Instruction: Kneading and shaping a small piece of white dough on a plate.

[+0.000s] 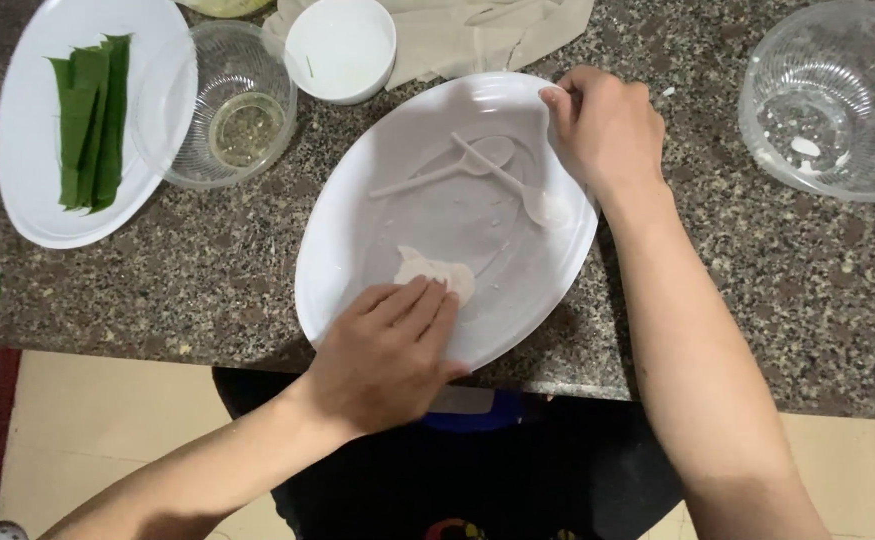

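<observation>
A large white oval plate (357,200) lies on the speckled granite counter (757,280). On it sit a small flat piece of pale dough (427,268) and two white plastic spoons (497,170), crossed near the plate's middle. My left hand (387,350) rests on the plate's near rim, its fingertips pressing flat on the dough. My right hand (602,125) holds the plate's far right rim with curled fingers.
A second white oval plate (32,130) at the left carries folded green leaf strips (92,120). Beside it stand a clear bowl with oil (232,105) and a small white bowl (340,48). Another clear bowl (837,100) sits far right. A cloth (477,35) lies behind.
</observation>
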